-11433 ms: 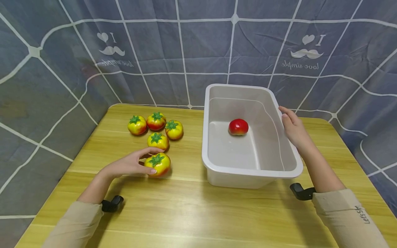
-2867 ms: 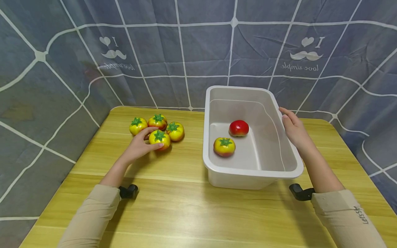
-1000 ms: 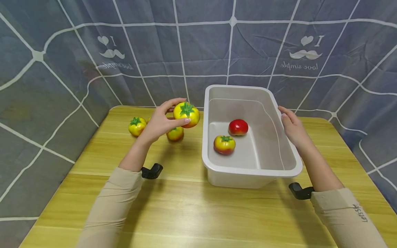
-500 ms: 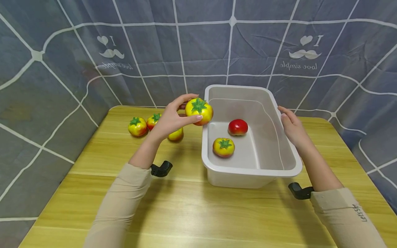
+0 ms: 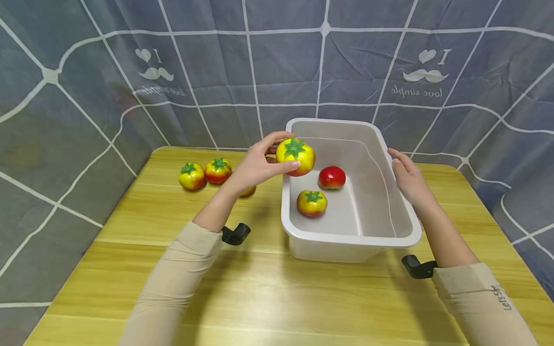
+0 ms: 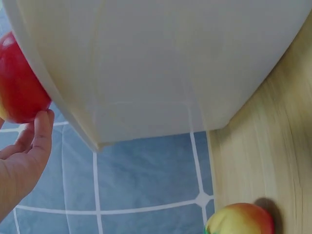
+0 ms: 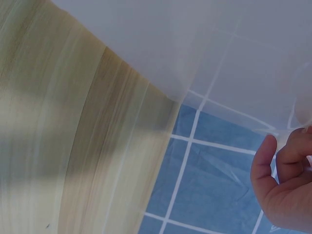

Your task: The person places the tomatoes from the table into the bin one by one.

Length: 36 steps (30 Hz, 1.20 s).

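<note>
My left hand (image 5: 258, 166) holds a yellow and red toy tomato (image 5: 304, 157) with a green star-shaped top, thumb in front and fingers behind. It is raised over the left rim of a pale grey plastic bin (image 5: 331, 250). In the left wrist view the tomato's red underside (image 6: 22, 83) shows beside the bin's edge. My right hand (image 5: 411, 181) grips the bin's right rim; the right wrist view shows its fingers (image 7: 292, 156) bent at that edge. Inside the bin lie a tomato with its green top up (image 5: 311, 204) and a red one (image 5: 332, 178).
On the wooden table (image 5: 268, 298), left of the bin, sit two more tomatoes, one (image 5: 192, 176) beside another (image 5: 218, 171). A third tomato (image 5: 248, 191) is mostly hidden behind my left forearm. A grey-blue checked cloth (image 5: 285, 67) hangs behind and at the sides.
My left hand took a tomato from the group on the table, lifted it and carried it right to the bin's rim. Earlier, another tomato came into the bin. My right hand stays put.
</note>
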Each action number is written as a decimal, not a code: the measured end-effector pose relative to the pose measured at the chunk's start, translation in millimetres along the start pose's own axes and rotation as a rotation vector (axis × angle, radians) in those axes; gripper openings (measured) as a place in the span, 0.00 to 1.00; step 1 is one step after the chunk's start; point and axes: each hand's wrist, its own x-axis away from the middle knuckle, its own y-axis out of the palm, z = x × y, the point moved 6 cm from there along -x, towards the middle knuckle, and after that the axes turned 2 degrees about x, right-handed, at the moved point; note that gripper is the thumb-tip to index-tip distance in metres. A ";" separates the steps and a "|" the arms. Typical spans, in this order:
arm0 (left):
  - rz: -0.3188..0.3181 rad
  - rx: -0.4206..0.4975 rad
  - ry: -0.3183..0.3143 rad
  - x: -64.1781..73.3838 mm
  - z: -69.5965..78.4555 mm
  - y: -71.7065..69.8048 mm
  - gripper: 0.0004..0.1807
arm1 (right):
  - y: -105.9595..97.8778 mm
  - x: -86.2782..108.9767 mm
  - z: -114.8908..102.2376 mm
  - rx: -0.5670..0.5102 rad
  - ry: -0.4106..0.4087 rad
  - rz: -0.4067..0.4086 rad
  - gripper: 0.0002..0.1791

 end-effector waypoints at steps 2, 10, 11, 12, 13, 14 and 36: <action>-0.005 0.028 0.002 -0.6 0.4 3.3 0.32 | -0.4 -0.3 0.0 -0.003 -0.002 0.000 0.29; -0.052 -0.022 0.015 -5.5 2.6 16.7 0.32 | -0.5 -2.2 -0.3 0.016 0.001 0.001 0.30; -0.050 -0.033 0.020 -6.0 2.8 17.2 0.32 | -0.3 -2.5 -0.3 0.017 0.001 0.002 0.30; -0.048 -0.039 0.026 -6.7 3.1 17.7 0.32 | -0.2 -2.6 -0.3 0.019 0.001 0.001 0.30; -0.047 -0.043 0.029 -7.1 3.5 18.1 0.32 | -0.3 -2.9 0.0 0.021 0.001 0.002 0.30; -0.048 -0.043 0.032 -7.8 3.8 18.7 0.32 | -0.4 -3.0 0.2 0.022 0.000 0.001 0.30; -0.213 -0.135 0.124 -26.0 26.4 76.5 0.33 | -1.0 -3.7 0.7 0.013 0.006 -0.009 0.30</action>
